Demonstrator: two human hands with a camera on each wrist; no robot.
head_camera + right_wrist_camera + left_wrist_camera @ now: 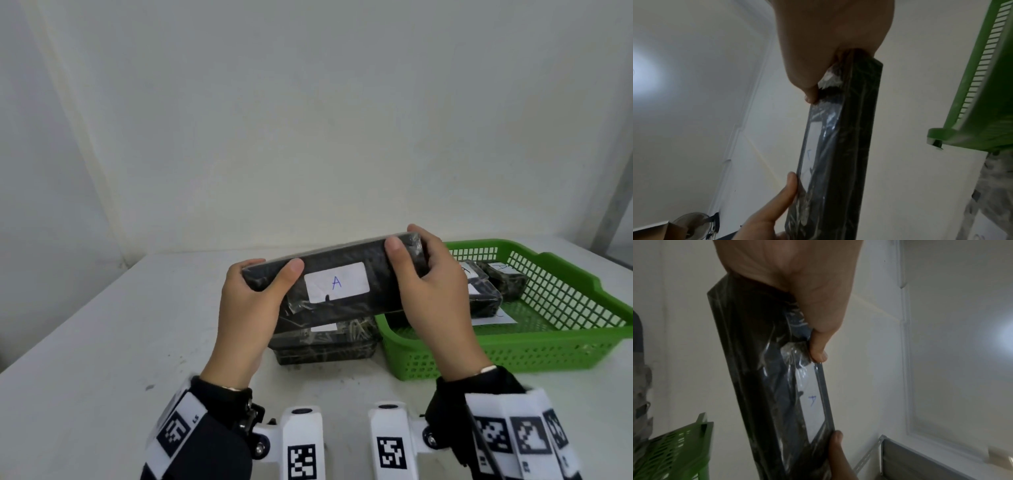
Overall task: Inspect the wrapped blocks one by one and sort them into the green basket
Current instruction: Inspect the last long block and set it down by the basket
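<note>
Both hands hold one wrapped block (337, 284) above the table (102, 335): left hand (251, 308) pinching its nine o'clock end, right hand (435, 291) its three o'clock end. Further right, the green basket (513, 346) holds perhaps three blocks (493, 284), partly hidden.
</note>
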